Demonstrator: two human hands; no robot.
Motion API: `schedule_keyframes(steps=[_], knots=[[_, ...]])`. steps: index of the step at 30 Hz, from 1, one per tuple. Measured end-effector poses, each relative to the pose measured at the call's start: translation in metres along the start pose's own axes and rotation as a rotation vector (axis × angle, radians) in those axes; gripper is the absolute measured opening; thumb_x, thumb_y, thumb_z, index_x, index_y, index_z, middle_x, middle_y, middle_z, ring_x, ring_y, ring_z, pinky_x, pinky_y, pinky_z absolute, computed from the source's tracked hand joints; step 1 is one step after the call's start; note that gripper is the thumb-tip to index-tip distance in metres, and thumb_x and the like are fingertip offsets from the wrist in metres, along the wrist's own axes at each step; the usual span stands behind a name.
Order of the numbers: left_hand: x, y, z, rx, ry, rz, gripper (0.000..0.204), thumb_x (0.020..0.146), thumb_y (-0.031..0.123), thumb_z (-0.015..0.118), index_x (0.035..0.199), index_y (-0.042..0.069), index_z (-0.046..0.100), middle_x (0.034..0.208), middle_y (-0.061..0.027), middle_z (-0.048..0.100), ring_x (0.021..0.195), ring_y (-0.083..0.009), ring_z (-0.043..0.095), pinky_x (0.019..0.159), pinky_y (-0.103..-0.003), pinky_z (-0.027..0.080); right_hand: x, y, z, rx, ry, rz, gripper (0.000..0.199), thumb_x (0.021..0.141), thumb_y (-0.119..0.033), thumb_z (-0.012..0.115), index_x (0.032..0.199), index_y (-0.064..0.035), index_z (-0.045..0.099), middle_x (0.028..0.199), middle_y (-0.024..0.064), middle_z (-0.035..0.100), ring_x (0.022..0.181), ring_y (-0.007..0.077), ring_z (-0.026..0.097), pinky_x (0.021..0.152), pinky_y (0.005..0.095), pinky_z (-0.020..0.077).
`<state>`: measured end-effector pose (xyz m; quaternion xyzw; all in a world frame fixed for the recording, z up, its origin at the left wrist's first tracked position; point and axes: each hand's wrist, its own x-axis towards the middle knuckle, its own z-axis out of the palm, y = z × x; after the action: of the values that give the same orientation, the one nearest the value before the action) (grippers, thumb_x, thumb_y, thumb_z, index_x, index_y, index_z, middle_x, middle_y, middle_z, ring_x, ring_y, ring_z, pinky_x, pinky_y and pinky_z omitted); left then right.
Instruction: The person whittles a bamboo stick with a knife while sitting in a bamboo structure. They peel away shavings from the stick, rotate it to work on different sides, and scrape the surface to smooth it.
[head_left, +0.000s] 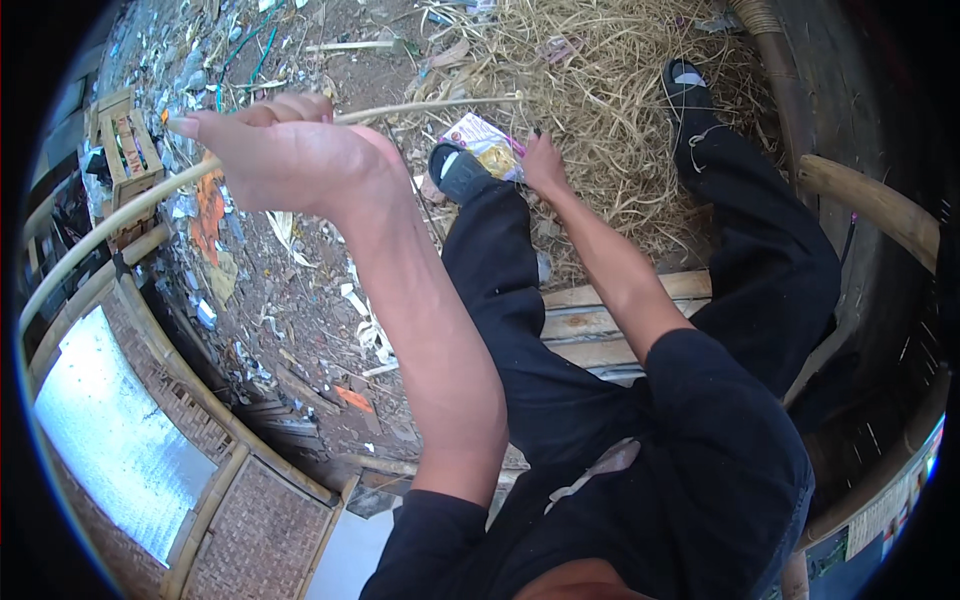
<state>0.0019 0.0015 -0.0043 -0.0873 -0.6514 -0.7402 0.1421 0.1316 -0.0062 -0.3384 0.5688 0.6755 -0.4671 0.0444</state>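
A long, thin, pale cane [440, 105] runs across the upper left, bending down toward the left rim. My left hand [300, 160] is raised with its fingers curled round the cane and the thumb pointing left. The cane's far end hangs over a heap of shavings [610, 110]. My right hand [543, 165] is lower, between my feet, with its fingers closed. Something small and dark shows at its fingertips, too small to name. Beside that hand lies a printed packet [485, 143] with a purple edge, next to my sandalled left foot [458, 170].
Wooden slats [600, 325] lie under my legs. Litter and scraps cover the dirt ground [300, 330] to the left. A wooden crate [128, 150] stands at the far left, above a woven bamboo panel [255, 535]. A thick bamboo pole [870, 205] juts in at right.
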Motion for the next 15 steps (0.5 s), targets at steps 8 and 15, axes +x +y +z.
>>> schedule_keyframes(steps=[8,15], knots=[[0.006,0.004,-0.010,0.006,-0.026,-0.040,0.047,0.096,0.042,0.039,0.061,0.014,0.026,0.049,0.0025,0.021,0.044,-0.0111,0.018,0.046,-0.029,0.021,-0.045,-0.047,-0.004,0.216,0.004,-0.258,0.044,0.096,-0.033,0.032,0.090,0.0057,0.053,0.086,0.0331,0.058,0.084,0.0488,0.055,0.077,0.0547,0.0408],[0.007,0.002,-0.001,-0.087,-0.069,-0.070,0.053,0.092,0.052,0.042,0.059,0.013,0.028,0.049,0.0027,0.022,0.044,-0.0105,0.020,0.051,-0.029,0.023,0.002,-0.008,-0.001,-0.005,-0.051,-0.013,0.048,0.095,-0.038,0.031,0.097,0.0041,0.055,0.095,0.0310,0.059,0.093,0.0472,0.056,0.082,0.0527,0.0428]])
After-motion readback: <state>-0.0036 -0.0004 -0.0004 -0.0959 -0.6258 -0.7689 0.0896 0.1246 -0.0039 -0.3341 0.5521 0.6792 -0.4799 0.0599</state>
